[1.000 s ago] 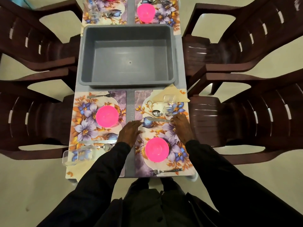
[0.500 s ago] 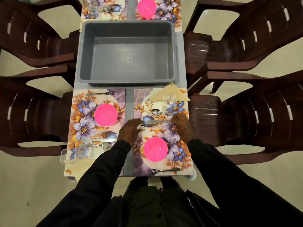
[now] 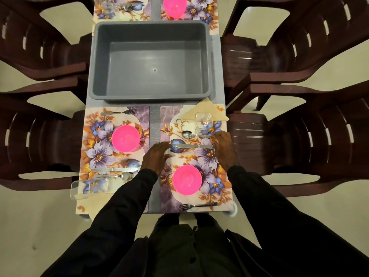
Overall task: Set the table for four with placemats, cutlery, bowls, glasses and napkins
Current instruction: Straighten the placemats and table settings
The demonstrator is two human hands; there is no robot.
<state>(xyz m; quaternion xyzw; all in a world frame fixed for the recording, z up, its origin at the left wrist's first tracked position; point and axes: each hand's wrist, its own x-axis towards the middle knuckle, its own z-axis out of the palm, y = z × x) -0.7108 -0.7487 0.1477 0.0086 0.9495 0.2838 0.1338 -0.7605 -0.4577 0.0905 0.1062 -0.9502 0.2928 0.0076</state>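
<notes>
Two floral placemats lie side by side at the near end of the table, the left placemat (image 3: 95, 156) and the right placemat (image 3: 209, 166). Each carries a pink bowl, one on the left (image 3: 125, 138) and one on the right (image 3: 187, 179). The right setting has a knife (image 3: 194, 146), a spoon (image 3: 191, 134), a fork (image 3: 197, 205), a clear glass (image 3: 202, 121) and a beige napkin (image 3: 207, 112). My left hand (image 3: 156, 156) rests flat at the knife's blade end. My right hand (image 3: 224, 146) touches the handle ends of the knife and spoon with straight fingers.
An empty grey tub (image 3: 151, 60) fills the middle of the table. Two more floral settings with a pink bowl (image 3: 174, 6) lie beyond it. The left setting has a fork (image 3: 118, 112), knife (image 3: 114, 169), spoon (image 3: 117, 176) and glass (image 3: 89, 186). Dark brown chairs (image 3: 299, 136) flank both sides.
The camera has tilted a little, shifting the scene down in the view. Both hands have edged slightly along the knife; nothing has been picked up or let go.
</notes>
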